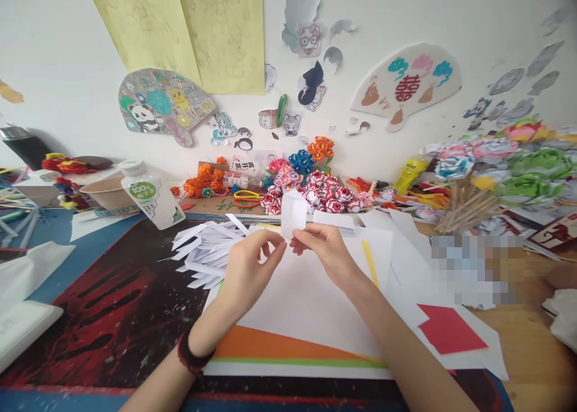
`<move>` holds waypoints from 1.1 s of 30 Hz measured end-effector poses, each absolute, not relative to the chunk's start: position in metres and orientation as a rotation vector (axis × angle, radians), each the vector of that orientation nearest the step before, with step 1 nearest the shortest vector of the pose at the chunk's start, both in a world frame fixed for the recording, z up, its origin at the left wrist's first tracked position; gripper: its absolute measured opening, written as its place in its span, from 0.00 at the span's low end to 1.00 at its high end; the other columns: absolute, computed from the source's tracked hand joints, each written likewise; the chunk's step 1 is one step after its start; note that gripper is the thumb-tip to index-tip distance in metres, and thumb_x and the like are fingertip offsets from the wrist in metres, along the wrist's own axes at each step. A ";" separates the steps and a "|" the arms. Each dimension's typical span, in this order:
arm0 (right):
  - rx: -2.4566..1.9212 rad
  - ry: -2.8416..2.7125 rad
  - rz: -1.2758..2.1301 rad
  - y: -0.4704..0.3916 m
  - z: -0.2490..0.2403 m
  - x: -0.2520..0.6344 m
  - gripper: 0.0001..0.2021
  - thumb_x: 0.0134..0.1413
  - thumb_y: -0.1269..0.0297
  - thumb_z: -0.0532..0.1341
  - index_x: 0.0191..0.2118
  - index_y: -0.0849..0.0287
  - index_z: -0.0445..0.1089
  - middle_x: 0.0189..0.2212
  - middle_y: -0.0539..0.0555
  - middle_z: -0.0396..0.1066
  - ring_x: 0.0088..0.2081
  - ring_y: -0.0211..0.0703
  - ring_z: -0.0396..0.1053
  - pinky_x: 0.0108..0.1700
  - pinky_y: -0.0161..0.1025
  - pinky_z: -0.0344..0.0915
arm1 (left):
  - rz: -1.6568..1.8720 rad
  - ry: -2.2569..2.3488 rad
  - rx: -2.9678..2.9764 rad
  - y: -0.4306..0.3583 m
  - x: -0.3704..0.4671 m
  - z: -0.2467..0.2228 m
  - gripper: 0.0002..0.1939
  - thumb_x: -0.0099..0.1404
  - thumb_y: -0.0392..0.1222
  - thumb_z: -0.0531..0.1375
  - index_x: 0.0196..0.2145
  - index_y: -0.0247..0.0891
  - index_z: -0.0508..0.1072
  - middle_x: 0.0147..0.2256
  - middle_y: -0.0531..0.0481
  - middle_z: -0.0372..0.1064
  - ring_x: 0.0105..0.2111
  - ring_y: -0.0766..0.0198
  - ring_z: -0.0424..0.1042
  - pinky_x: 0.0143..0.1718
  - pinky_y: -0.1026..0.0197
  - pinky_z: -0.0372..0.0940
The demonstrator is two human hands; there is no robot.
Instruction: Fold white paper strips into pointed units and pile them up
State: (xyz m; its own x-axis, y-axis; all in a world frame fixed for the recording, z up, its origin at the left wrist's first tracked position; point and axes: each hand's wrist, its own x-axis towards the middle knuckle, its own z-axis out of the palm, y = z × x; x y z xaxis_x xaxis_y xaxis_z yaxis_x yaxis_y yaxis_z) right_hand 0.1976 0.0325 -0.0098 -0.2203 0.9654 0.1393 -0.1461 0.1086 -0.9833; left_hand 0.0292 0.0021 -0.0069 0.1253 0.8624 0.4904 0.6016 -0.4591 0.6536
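Observation:
A small creased piece of white paper [293,212] is held up above the sheets on the desk. My right hand [325,246] grips its lower right edge between thumb and fingers. The thumb and forefinger of my left hand [252,264] are pinched together at its lower left corner. Below both hands lies a large white sheet [306,304] on top of orange paper [265,343] with a green edge beneath. Just left of my left hand is a heap of folded white paper strips [202,252].
A white bottle [151,195] and a paper bowl [108,192] stand at the back left. Craft flowers [327,192] line the wall. Rolled sticks [466,204] lie at the right, with a red paper piece [453,329] nearer. A white case [27,334] sits at the left edge.

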 end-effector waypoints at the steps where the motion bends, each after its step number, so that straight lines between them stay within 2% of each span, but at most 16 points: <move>1: -0.918 -1.337 1.328 0.034 -0.009 0.200 0.11 0.50 0.58 0.65 0.28 0.63 0.76 0.25 0.54 0.74 0.28 0.40 0.69 0.34 0.39 0.66 | 1.263 1.462 2.207 0.003 0.027 -0.006 0.05 0.64 0.38 0.59 0.38 0.39 0.71 0.33 0.51 0.72 0.28 0.66 0.66 0.32 0.63 0.60; 4: -0.960 -1.395 1.309 0.037 -0.008 0.205 0.10 0.50 0.61 0.65 0.27 0.63 0.76 0.23 0.54 0.73 0.26 0.39 0.69 0.32 0.37 0.65 | 1.327 1.442 2.493 0.008 0.018 -0.005 0.12 0.65 0.36 0.58 0.47 0.41 0.67 0.41 0.47 0.70 0.32 0.64 0.67 0.36 0.62 0.61; 9: -0.967 -1.471 1.323 0.037 -0.009 0.206 0.09 0.50 0.63 0.64 0.25 0.63 0.74 0.22 0.52 0.72 0.24 0.37 0.67 0.30 0.35 0.64 | 1.332 1.146 2.940 0.015 0.010 -0.010 0.11 0.67 0.30 0.55 0.43 0.42 0.70 0.39 0.47 0.70 0.33 0.63 0.66 0.36 0.60 0.60; 16: -0.937 -1.550 1.277 0.036 -0.010 0.207 0.09 0.52 0.62 0.64 0.27 0.62 0.76 0.23 0.51 0.71 0.25 0.36 0.66 0.31 0.34 0.64 | 1.193 1.039 3.002 0.016 0.004 -0.007 0.16 0.66 0.23 0.50 0.43 0.38 0.70 0.39 0.45 0.68 0.36 0.62 0.65 0.38 0.58 0.59; 19: -0.906 -1.546 1.286 0.036 -0.012 0.206 0.08 0.50 0.62 0.66 0.28 0.62 0.77 0.24 0.51 0.72 0.26 0.36 0.66 0.31 0.34 0.65 | 1.119 1.092 2.954 0.016 0.004 -0.005 0.13 0.67 0.26 0.51 0.41 0.38 0.71 0.38 0.46 0.67 0.35 0.61 0.64 0.37 0.57 0.57; 24: -0.855 -1.498 1.310 0.035 -0.012 0.203 0.08 0.48 0.61 0.68 0.30 0.62 0.78 0.25 0.53 0.74 0.26 0.37 0.69 0.31 0.35 0.67 | 1.319 1.193 2.599 0.015 0.011 -0.002 0.06 0.67 0.35 0.57 0.39 0.41 0.73 0.37 0.48 0.67 0.38 0.60 0.64 0.40 0.57 0.58; 26: -0.852 -1.458 1.309 0.034 -0.013 0.202 0.09 0.48 0.60 0.68 0.31 0.62 0.78 0.27 0.54 0.75 0.26 0.38 0.70 0.31 0.36 0.68 | 1.383 1.214 2.418 0.013 0.015 -0.002 0.09 0.66 0.35 0.58 0.44 0.42 0.72 0.39 0.48 0.67 0.39 0.60 0.65 0.41 0.58 0.59; 29: -0.847 -1.423 1.317 0.033 -0.014 0.201 0.10 0.47 0.60 0.69 0.33 0.62 0.78 0.28 0.55 0.76 0.27 0.40 0.72 0.32 0.37 0.69 | 1.443 1.266 2.159 0.012 0.020 -0.003 0.18 0.64 0.37 0.61 0.51 0.43 0.66 0.40 0.49 0.67 0.36 0.63 0.64 0.39 0.60 0.59; 31: -0.835 -1.416 1.331 0.032 -0.014 0.200 0.10 0.47 0.61 0.69 0.35 0.61 0.79 0.29 0.55 0.77 0.28 0.41 0.73 0.32 0.37 0.70 | 1.437 1.291 2.021 0.012 0.022 -0.006 0.19 0.63 0.40 0.62 0.51 0.42 0.66 0.38 0.51 0.68 0.33 0.64 0.63 0.38 0.61 0.59; 33: -0.819 -1.421 1.346 0.031 -0.014 0.199 0.11 0.46 0.62 0.70 0.36 0.61 0.79 0.30 0.55 0.78 0.29 0.42 0.74 0.33 0.38 0.71 | 1.391 1.288 1.932 0.013 0.024 -0.009 0.13 0.63 0.43 0.62 0.46 0.41 0.70 0.37 0.51 0.69 0.31 0.65 0.63 0.37 0.62 0.58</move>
